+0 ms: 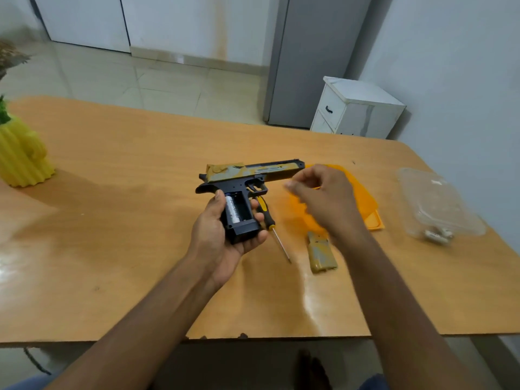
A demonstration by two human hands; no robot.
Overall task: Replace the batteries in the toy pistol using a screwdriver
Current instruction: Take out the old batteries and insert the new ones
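Observation:
My left hand [216, 243] grips the handle of the toy pistol [253, 173], a black and yellow camouflage gun held above the table with its barrel pointing right. The battery compartment in the handle is open, and one silver battery [232, 211] sits in its left slot. My right hand [323, 198] hovers blurred just right of the trigger, fingers curled with the tips together; whether it holds anything is unclear. The yellow-and-black screwdriver [267, 218] lies on the table under the pistol. The camouflage battery cover [320, 253] lies to its right.
An orange plastic tray [363, 198] lies beneath my right hand. A clear plastic container [439, 204] with small items stands near the wooden table's [126, 153] right edge. A yellow ribbed vase [22, 156] stands at the far left.

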